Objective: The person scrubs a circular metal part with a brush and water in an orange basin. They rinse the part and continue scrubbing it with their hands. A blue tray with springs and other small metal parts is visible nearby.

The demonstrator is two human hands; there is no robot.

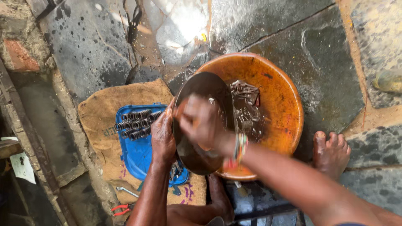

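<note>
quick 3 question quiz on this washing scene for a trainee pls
1. True or false: the left hand holds the rim of the dark round pan.
2. What lies in the blue tray on the burlap sack?
A. coil springs
B. bananas
C. glass bottles
3. Fill in: the pan is held over an ______ basin with dark liquid and parts in it.

Key
1. True; the blurred right hand is on the pan's inner face.
2. A; the springs lie in rows.
3. orange
</note>
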